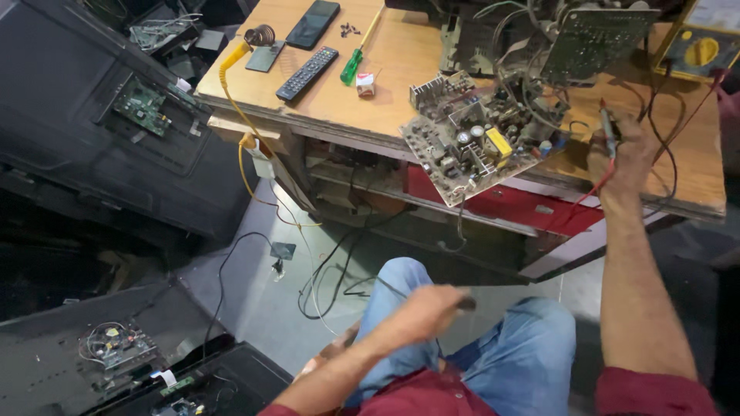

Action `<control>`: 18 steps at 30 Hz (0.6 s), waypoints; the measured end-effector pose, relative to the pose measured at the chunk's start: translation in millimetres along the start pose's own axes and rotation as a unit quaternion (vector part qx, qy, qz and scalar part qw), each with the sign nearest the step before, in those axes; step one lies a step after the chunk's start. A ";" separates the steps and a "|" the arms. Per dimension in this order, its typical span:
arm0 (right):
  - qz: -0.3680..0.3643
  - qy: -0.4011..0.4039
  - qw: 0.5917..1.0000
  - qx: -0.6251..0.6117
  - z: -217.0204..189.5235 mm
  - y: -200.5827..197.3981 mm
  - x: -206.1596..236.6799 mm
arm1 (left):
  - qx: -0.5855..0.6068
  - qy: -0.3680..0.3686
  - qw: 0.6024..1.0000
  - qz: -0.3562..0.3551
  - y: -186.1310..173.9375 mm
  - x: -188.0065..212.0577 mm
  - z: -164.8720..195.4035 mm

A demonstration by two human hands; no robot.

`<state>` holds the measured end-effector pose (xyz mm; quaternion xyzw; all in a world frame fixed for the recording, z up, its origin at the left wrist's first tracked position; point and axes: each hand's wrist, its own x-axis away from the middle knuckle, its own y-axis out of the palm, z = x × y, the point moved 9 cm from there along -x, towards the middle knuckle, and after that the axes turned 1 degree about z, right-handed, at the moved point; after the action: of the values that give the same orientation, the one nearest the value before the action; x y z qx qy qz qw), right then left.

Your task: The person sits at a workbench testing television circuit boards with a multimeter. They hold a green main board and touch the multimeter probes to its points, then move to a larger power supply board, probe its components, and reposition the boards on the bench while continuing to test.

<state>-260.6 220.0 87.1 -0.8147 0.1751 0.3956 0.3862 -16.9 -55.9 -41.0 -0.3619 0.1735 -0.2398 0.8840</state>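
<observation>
My right hand (623, 158) is raised at the workbench edge, gripping a red test probe (607, 129) whose red lead trails down. Just left of it a beige circuit board (470, 142) crowded with capacitors, coils and a yellow part overhangs the bench front, tilted. My left hand (425, 310) hangs low over my blue-jeaned knees, blurred, closed around a thin dark probe (467, 303) with a black lead. A second green board (593, 38) stands upright behind, joined by tangled wires.
On the wooden workbench (401, 85) lie a remote control (307, 73), a phone (313, 23), a green-handled screwdriver (353, 65), loose screws and a yellow multimeter (700, 50). Opened televisions with exposed boards (140, 104) lean at left. Cables cross the floor.
</observation>
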 end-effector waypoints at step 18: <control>-0.051 0.138 0.967 -0.210 31.9 7.0 -5.1 | -0.180 -0.104 0.921 0.330 -123.0 -1.8 -135.0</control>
<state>-284.2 239.9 75.2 -0.9321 0.0978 0.2866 0.1986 -119.9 -206.7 -43.3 -0.4600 0.2302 0.1404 0.8460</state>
